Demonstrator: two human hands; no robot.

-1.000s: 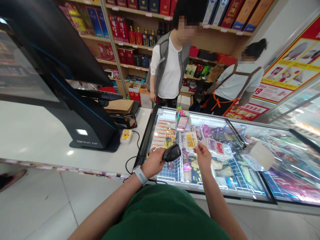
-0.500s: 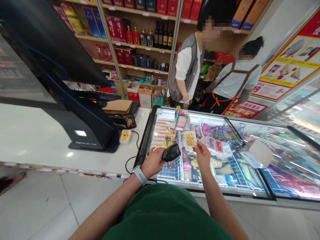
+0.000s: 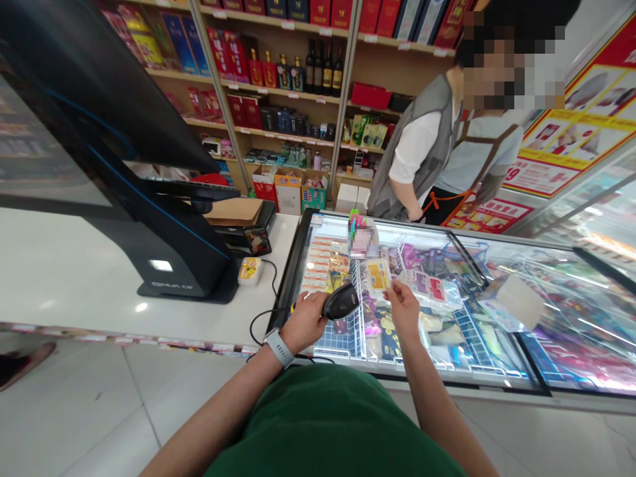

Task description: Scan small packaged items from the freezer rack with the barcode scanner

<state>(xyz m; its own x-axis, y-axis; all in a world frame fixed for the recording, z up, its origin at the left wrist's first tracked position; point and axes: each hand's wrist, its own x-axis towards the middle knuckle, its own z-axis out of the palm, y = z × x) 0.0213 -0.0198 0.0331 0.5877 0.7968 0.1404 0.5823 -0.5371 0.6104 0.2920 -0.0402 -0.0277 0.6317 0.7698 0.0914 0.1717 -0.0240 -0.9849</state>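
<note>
Wrapped round the handle of a black barcode scanner (image 3: 342, 302) is my left hand (image 3: 307, 320), with a watch on its wrist. The scanner's head points right, toward a small flat packet (image 3: 377, 278) with a yellow and white front. My right hand (image 3: 403, 306) pinches that packet at its lower right edge, above the glass top of the chest freezer (image 3: 293, 265). Just right of the packet, packs with purple and red labels (image 3: 428, 286) lie close by. Behind it sits a colourful pack (image 3: 362, 237), partly blurred.
A monitor on a black stand (image 3: 183, 252) occupies the white counter (image 3: 99, 265) at left, beside a small tub with yellow contents (image 3: 249, 270). A clear bag with a white box (image 3: 514, 301) rests on the freezer. Two people (image 3: 422, 146) stand beyond it; shelves (image 3: 278, 93) hold bottles and boxes.
The nearer person across the freezer has moved to the right and now partly covers the person in the apron. My hands, the scanner and the packet stay nearly still.
</note>
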